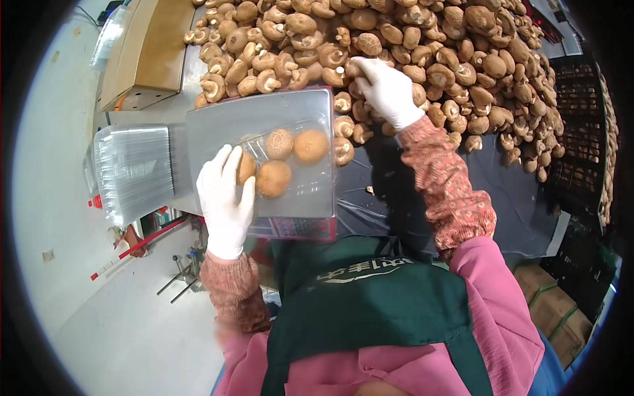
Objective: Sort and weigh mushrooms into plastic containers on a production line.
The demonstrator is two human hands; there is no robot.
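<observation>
My left hand (223, 198), in a white glove, curls around a shiitake mushroom (246, 167) at the left end of a clear plastic tray (255, 148). Three more shiitake caps, among them a cracked one (280, 143), sit face up in that tray. Under it is the grey platform (213, 116) of a weighing scale, whose keypad (302, 227) faces me. My right hand (386, 89), also gloved, is at the near edge of a large heap of shiitake mushrooms (441, 74). Its thumb and fingers pinch one mushroom (353, 68), partly hidden by the hand.
Nested clear plastic trays (133, 171) stand left of the scale. Behind them is a cardboard box (153, 49). A black plastic crate (577, 133) borders the heap on the right. Dark sheeting (505, 198) covers the table, with a small mushroom scrap (370, 190) on it. Strapped cartons (554, 307) sit low at right.
</observation>
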